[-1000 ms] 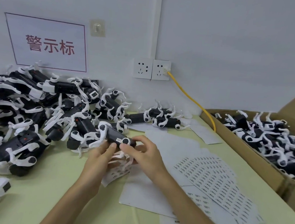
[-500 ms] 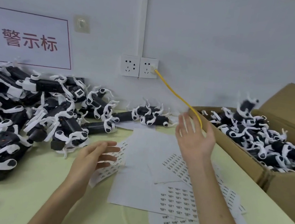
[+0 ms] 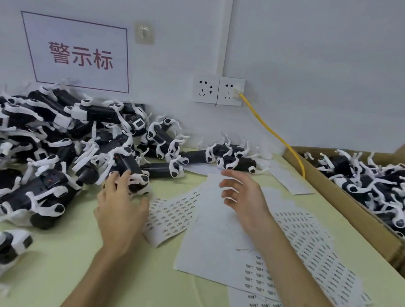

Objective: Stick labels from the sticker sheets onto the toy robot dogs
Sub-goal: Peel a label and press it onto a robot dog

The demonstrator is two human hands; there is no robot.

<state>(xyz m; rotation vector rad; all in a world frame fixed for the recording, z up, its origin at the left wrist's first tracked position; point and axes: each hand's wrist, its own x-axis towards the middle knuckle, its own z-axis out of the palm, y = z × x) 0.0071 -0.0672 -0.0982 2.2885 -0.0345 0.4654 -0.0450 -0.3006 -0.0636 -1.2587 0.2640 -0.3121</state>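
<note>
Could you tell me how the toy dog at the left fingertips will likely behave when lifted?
The toy robot dog looks like rigid plastic, so it should stay stiff. Its thin white legs mesh with the pile, so it may snag neighbours. It looks small enough for the left hand alone.

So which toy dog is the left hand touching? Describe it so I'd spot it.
Find the pile of black-and-white toy dogs below the red-lettered wall sign. At its right front edge, beside the sticker sheets, lies one dog. It alone has the left hand's fingers on it.
</note>
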